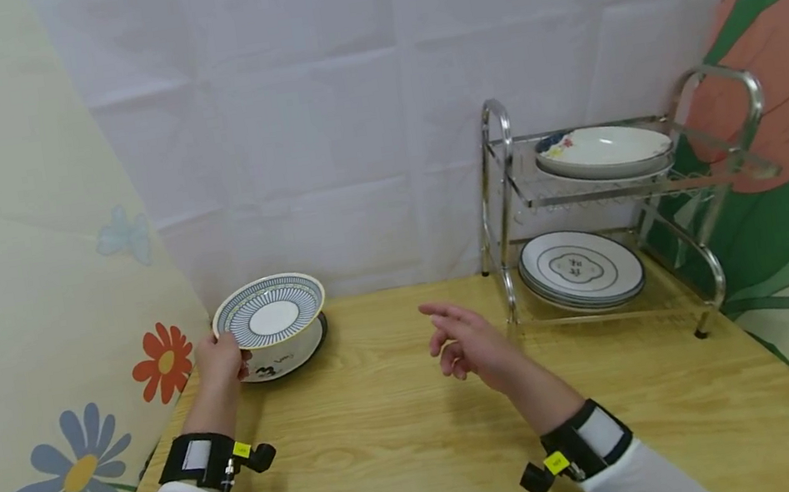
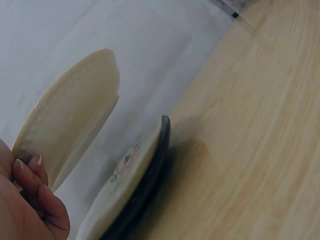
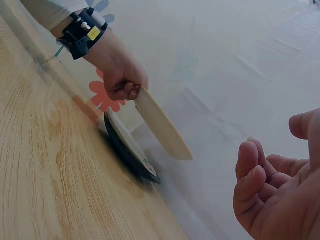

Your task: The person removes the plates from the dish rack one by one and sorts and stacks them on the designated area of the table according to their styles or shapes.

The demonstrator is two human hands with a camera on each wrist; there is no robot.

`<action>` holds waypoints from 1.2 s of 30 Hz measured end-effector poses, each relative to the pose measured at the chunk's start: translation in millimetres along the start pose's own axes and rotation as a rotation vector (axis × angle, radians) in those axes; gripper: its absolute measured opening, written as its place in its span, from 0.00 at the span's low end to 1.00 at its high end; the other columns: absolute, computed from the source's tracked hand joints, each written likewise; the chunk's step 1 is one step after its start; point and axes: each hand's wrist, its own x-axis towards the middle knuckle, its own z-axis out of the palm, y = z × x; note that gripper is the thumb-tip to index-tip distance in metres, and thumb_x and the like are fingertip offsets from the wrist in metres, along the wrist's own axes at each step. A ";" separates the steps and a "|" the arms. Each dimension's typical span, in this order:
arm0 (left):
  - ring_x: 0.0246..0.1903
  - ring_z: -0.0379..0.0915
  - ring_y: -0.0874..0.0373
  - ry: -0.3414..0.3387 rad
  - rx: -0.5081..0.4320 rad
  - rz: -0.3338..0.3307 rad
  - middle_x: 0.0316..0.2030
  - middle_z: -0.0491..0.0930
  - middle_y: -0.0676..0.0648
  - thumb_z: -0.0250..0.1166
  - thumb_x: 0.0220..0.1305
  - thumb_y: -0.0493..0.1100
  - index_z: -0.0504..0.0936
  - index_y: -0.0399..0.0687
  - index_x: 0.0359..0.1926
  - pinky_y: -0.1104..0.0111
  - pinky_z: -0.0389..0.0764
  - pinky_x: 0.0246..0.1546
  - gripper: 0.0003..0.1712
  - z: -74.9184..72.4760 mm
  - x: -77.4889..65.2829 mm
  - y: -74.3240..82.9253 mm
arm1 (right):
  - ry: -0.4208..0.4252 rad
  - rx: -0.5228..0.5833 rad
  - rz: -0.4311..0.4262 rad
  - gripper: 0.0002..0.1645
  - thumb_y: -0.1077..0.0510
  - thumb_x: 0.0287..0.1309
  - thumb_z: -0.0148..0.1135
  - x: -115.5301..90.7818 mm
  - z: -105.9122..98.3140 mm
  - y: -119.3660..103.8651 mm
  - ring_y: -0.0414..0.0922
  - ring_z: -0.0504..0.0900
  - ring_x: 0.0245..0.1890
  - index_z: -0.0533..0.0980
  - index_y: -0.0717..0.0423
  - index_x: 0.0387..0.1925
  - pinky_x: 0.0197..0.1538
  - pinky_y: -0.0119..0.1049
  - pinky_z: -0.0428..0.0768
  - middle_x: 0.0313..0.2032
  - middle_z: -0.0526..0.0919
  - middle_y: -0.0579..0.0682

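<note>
My left hand [image 1: 219, 359] pinches the near left rim of a yellow-edged plate [image 1: 273, 318] with a ring of blue radial stripes. The left wrist view shows its pale underside, raised above a white plate with a small print [image 2: 125, 167]. That white plate rests on a dark-rimmed plate [image 2: 159, 162] on the table, and there is a gap between it and the held plate. My right hand [image 1: 471, 346] hovers over the middle of the table, fingers loosely bent and holding nothing, as the right wrist view also shows.
A two-tier chrome rack [image 1: 504, 180] stands at the back right. White oval dishes [image 1: 604, 149] lie on its upper shelf, and a stack of dark-rimmed plates [image 1: 583, 270] sits on the lower one. White cloth [image 1: 317, 122] hangs behind the wooden table [image 1: 393, 448].
</note>
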 end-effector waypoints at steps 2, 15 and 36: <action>0.17 0.68 0.62 0.006 0.005 -0.005 0.20 0.74 0.54 0.40 0.79 0.44 0.63 0.42 0.75 0.69 0.70 0.18 0.28 -2.3 3.1 -6.3 | 0.009 -0.001 0.004 0.27 0.46 0.79 0.45 0.0 0.4 -0.5 0.42 0.77 0.23 0.65 0.43 0.74 0.24 0.30 0.73 0.32 0.79 0.47; 0.17 0.68 0.60 0.032 0.032 -0.015 0.26 0.74 0.50 0.40 0.77 0.41 0.62 0.36 0.74 0.69 0.69 0.18 0.29 -9.7 9.5 -32.5 | -0.003 0.006 0.002 0.26 0.47 0.80 0.44 1.0 0.6 0.4 0.42 0.77 0.22 0.66 0.43 0.73 0.24 0.30 0.74 0.32 0.79 0.46; 0.20 0.70 0.59 0.058 0.078 -0.038 0.26 0.73 0.49 0.41 0.76 0.41 0.65 0.33 0.69 0.70 0.71 0.19 0.26 -1.0 16.0 -46.2 | 0.030 0.003 0.003 0.23 0.48 0.79 0.44 -1.7 1.9 -1.0 0.43 0.77 0.22 0.68 0.44 0.70 0.24 0.32 0.73 0.31 0.78 0.47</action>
